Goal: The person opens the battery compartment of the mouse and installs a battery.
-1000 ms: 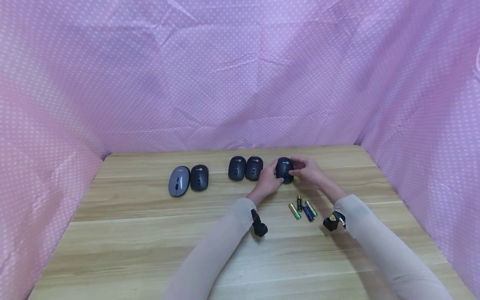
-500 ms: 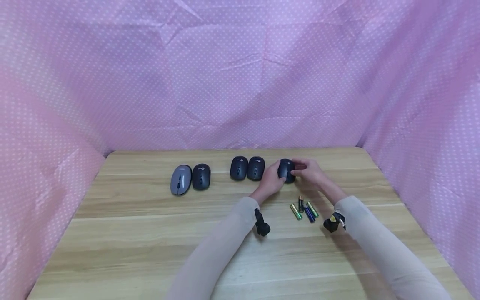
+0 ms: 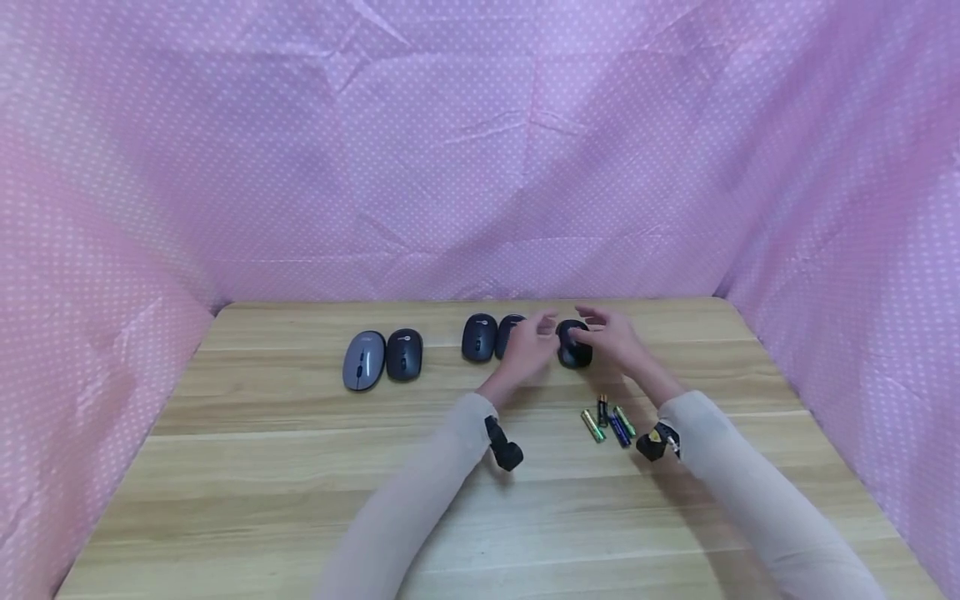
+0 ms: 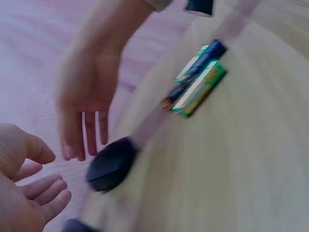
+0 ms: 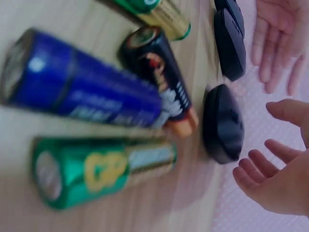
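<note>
A black computer mouse (image 3: 574, 356) sits on the wooden table at the right end of a spread of mice. My left hand (image 3: 528, 347) hovers just left of it, fingers parted and holding nothing, and covers part of another black mouse (image 3: 506, 337). On the other side, my right hand (image 3: 615, 340) is held above the mouse's right edge with its fingers spread. From the right wrist view, a gap shows between the mouse (image 5: 223, 124) and the right hand (image 5: 280, 179). The left wrist view has both hands raised around the mouse (image 4: 112, 164) with empty fingers.
Several loose batteries lie nearer the front: a blue one (image 3: 619, 431), a black one (image 3: 602, 410) and green-gold ones (image 3: 592, 426). Further left stand a black mouse (image 3: 479, 337), another black mouse (image 3: 405, 355) and a grey mouse (image 3: 363, 361). Pink dotted cloth (image 3: 480, 167) surrounds the table.
Both hands have let go of the right-hand black mouse. The left hand has drawn back leftward over the neighbouring mouse; the right has risen slightly. The mouse stays in place.
</note>
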